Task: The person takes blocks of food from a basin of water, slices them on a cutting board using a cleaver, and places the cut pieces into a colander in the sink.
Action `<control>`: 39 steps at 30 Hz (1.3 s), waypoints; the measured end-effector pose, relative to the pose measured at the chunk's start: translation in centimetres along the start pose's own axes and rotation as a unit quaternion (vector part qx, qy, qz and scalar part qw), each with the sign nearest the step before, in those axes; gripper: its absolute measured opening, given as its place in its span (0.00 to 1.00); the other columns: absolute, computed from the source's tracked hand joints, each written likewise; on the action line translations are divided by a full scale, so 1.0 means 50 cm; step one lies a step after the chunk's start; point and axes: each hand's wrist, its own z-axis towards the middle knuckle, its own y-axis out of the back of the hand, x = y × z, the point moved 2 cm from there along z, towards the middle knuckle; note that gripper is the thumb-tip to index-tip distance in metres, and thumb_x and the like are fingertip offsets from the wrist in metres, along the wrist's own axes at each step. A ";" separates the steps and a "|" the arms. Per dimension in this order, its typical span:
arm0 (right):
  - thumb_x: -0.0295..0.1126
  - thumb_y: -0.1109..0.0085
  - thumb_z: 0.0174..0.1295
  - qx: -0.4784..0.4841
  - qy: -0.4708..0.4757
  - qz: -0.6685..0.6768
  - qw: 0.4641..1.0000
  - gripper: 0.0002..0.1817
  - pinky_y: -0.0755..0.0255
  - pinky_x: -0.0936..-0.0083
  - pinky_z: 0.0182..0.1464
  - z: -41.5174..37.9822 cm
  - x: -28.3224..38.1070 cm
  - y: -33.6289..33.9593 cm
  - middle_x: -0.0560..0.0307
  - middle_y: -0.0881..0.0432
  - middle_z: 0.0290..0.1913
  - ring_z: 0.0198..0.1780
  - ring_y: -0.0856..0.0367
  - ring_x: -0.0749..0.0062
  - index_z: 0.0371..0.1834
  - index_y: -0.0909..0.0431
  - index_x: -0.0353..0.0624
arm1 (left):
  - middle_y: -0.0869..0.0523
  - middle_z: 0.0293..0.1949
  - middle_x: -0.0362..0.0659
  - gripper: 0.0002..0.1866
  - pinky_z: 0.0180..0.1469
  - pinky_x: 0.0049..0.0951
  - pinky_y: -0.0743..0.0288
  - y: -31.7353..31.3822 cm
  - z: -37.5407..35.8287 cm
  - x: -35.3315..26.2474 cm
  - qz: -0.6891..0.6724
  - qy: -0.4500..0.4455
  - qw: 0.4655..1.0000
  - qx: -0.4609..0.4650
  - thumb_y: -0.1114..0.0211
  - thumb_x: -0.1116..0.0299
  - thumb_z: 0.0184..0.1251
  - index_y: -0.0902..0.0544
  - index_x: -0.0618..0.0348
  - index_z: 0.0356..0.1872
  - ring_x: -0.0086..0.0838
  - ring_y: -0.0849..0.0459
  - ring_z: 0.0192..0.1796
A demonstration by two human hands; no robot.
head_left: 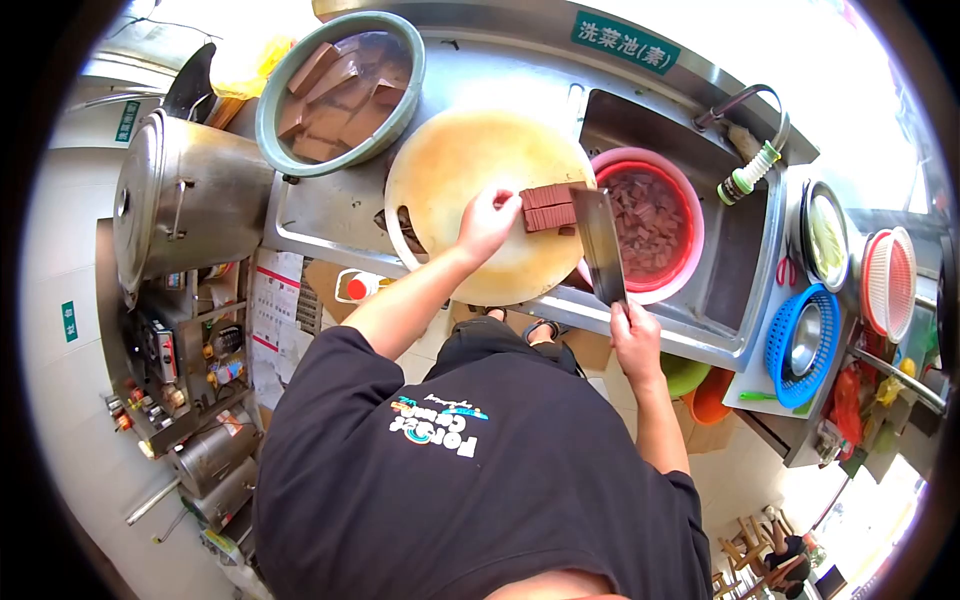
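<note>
Round board [455, 165] | right hand [636, 338]: cleaver [601, 247] | long axis forward, slightly left

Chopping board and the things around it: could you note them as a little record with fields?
Board: round chopping board
On it: sliced brown block
Left hand: at the block's left end; contact unclear
Right hand: grips the cleaver by its handle
Right of board: pink basin, cut pieces inside
Beyond board, left: green basin, larger brown slabs inside
</note>
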 end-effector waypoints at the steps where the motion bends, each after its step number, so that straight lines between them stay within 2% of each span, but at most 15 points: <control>1: 0.28 0.42 0.70 -0.002 -0.001 -0.001 1.000 0.07 0.29 0.69 0.28 -0.007 -0.018 0.016 0.56 0.22 0.23 0.21 0.24 0.69 0.44 0.18 0.36 | 0.14 0.46 0.40 0.13 0.43 0.28 0.19 -0.012 -0.003 0.011 -0.147 0.222 0.964 0.006 0.37 0.61 0.75 0.18 0.59 0.51 0.28 0.15 0.46; 3: 0.27 0.40 0.65 -0.018 0.144 -0.146 0.979 0.09 0.24 0.61 0.34 -0.019 -0.019 0.039 0.48 0.17 0.29 0.29 0.17 0.53 0.45 0.17 0.37 | 0.15 0.50 0.39 0.19 0.45 0.29 0.21 -0.028 0.004 0.011 -0.161 0.280 0.946 0.019 0.41 0.56 0.78 0.22 0.58 0.59 0.27 0.17 0.49; 4: 0.28 0.38 0.62 0.009 0.110 -0.171 0.979 0.11 0.21 0.58 0.40 -0.029 -0.026 0.044 0.45 0.14 0.35 0.37 0.15 0.47 0.47 0.16 0.39 | 0.16 0.52 0.39 0.19 0.47 0.31 0.21 -0.038 0.007 0.008 -0.190 0.291 0.937 0.033 0.42 0.54 0.79 0.21 0.57 0.58 0.27 0.17 0.49; 9: 0.28 0.38 0.62 0.042 0.110 -0.203 0.972 0.12 0.19 0.59 0.42 -0.053 -0.057 0.023 0.46 0.13 0.38 0.39 0.13 0.50 0.49 0.15 0.41 | 0.16 0.56 0.40 0.20 0.55 0.35 0.25 -0.076 0.003 -0.092 -0.276 0.296 0.915 0.017 0.47 0.51 0.81 0.21 0.53 0.58 0.29 0.17 0.52; 15: 0.28 0.40 0.63 0.032 0.123 -0.167 0.978 0.11 0.21 0.56 0.41 -0.056 -0.051 0.015 0.45 0.14 0.37 0.38 0.14 0.48 0.47 0.17 0.39 | 0.17 0.58 0.45 0.26 0.62 0.36 0.24 -0.144 0.086 -0.105 -0.248 0.316 0.905 0.140 0.50 0.46 0.82 0.23 0.59 0.62 0.35 0.18 0.57; 17: 0.29 0.40 0.64 0.027 0.117 -0.167 0.979 0.11 0.21 0.55 0.42 -0.048 -0.054 0.008 0.44 0.14 0.37 0.38 0.14 0.47 0.47 0.17 0.39 | 0.16 0.56 0.46 0.29 0.62 0.35 0.23 -0.174 0.107 -0.141 -0.191 0.300 0.902 0.243 0.51 0.44 0.82 0.23 0.62 0.62 0.35 0.17 0.54; 19: 0.30 0.41 0.64 0.025 0.114 -0.167 0.979 0.11 0.21 0.54 0.42 -0.031 -0.048 0.004 0.44 0.14 0.37 0.38 0.14 0.46 0.46 0.17 0.39 | 0.16 0.52 0.43 0.28 0.60 0.32 0.22 -0.189 0.152 -0.126 -0.169 0.322 0.897 0.250 0.48 0.44 0.81 0.22 0.61 0.59 0.32 0.16 0.51; 21: 0.31 0.42 0.66 0.056 0.057 -0.178 0.981 0.12 0.22 0.52 0.45 -0.008 -0.035 0.001 0.42 0.14 0.38 0.40 0.15 0.43 0.48 0.18 0.40 | 0.15 0.48 0.40 0.27 0.58 0.30 0.21 -0.181 0.175 -0.149 -0.176 0.270 0.907 0.273 0.43 0.43 0.78 0.20 0.59 0.55 0.28 0.16 0.50; 22: 0.32 0.42 0.66 0.038 0.040 -0.167 0.984 0.12 0.22 0.51 0.46 -0.001 -0.036 0.000 0.41 0.14 0.39 0.41 0.15 0.42 0.49 0.18 0.40 | 0.14 0.44 0.39 0.22 0.53 0.27 0.20 -0.171 0.183 -0.153 -0.189 0.238 0.923 0.236 0.38 0.47 0.76 0.17 0.57 0.49 0.24 0.16 0.46; 26: 0.32 0.43 0.69 -0.042 -0.005 -0.138 0.990 0.15 0.23 0.52 0.49 0.041 -0.070 0.018 0.36 0.14 0.43 0.46 0.15 0.40 0.56 0.17 0.42 | 0.14 0.39 0.38 0.15 0.48 0.24 0.20 -0.082 0.192 -0.144 -0.122 0.124 0.969 0.176 0.36 0.55 0.75 0.15 0.57 0.42 0.22 0.16 0.42; 30: 0.33 0.45 0.73 -0.132 0.010 -0.138 0.982 0.16 0.23 0.56 0.51 0.063 -0.102 0.076 0.35 0.14 0.46 0.48 0.14 0.43 0.57 0.17 0.36 | 0.12 0.41 0.39 0.15 0.49 0.25 0.20 0.069 0.170 -0.163 -0.108 0.002 0.988 0.110 0.36 0.60 0.74 0.14 0.63 0.47 0.23 0.15 0.44; 33: 0.33 0.45 0.73 -0.170 0.039 -0.148 0.974 0.14 0.23 0.56 0.48 0.070 -0.109 0.091 0.37 0.14 0.42 0.44 0.14 0.44 0.54 0.17 0.36 | 0.11 0.40 0.47 0.09 0.50 0.29 0.20 0.227 0.189 -0.151 0.122 -0.232 0.954 -0.142 0.32 0.71 0.68 0.12 0.65 0.44 0.30 0.13 0.44; 35: 0.33 0.45 0.73 -0.081 -0.029 -0.196 0.977 0.13 0.24 0.56 0.44 0.092 -0.156 0.104 0.38 0.14 0.37 0.40 0.15 0.43 0.50 0.17 0.36 | 0.10 0.42 0.51 0.09 0.51 0.35 0.18 0.332 0.222 -0.132 0.208 -0.255 0.916 -0.231 0.33 0.71 0.67 0.12 0.62 0.45 0.39 0.11 0.46; 36: 0.32 0.46 0.72 -0.034 -0.168 -0.132 0.976 0.12 0.25 0.57 0.41 0.102 -0.187 0.104 0.39 0.15 0.34 0.36 0.16 0.44 0.47 0.17 0.36 | 0.11 0.45 0.52 0.11 0.54 0.38 0.19 0.384 0.242 -0.113 0.280 -0.248 0.896 -0.239 0.34 0.69 0.67 0.13 0.61 0.47 0.44 0.12 0.50; 39: 0.33 0.46 0.72 -0.085 -0.110 -0.132 0.981 0.12 0.25 0.59 0.41 0.084 -0.185 0.086 0.40 0.15 0.34 0.35 0.16 0.47 0.45 0.18 0.35 | 0.16 0.59 0.55 0.26 0.68 0.39 0.27 0.531 0.324 -0.018 0.363 -0.147 0.899 -0.197 0.31 0.61 0.63 0.19 0.62 0.60 0.45 0.19 0.63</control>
